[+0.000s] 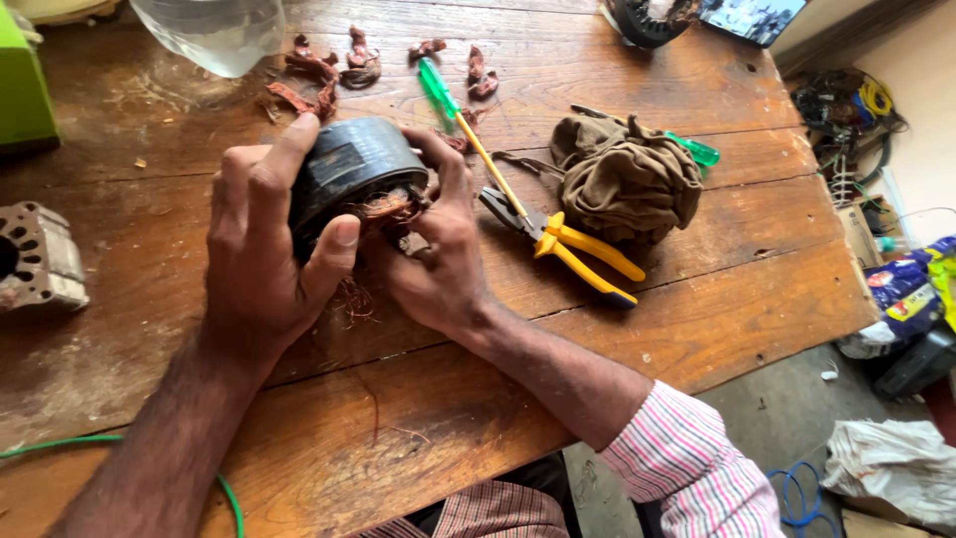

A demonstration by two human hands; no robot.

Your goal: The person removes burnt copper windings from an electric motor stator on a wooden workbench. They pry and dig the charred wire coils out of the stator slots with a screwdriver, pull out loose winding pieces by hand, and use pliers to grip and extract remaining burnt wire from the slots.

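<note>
My left hand (261, 249) and my right hand (438, 249) both grip a dark round motor stator (351, 164) held just above the wooden table (697, 329). Frayed copper winding wire (383, 206) sticks out of the stator's near end, between my left thumb and my right fingers. My left hand wraps the left side of the stator, thumb on its front. My right hand clasps the right side, fingers over the top edge.
Yellow-handled pliers (573, 249) and a green-handled screwdriver (453, 105) lie right of my hands, beside a crumpled brown rag (627, 179). Copper wire scraps (319, 75) litter the far side. A grey metal housing (35, 259) sits at the left edge.
</note>
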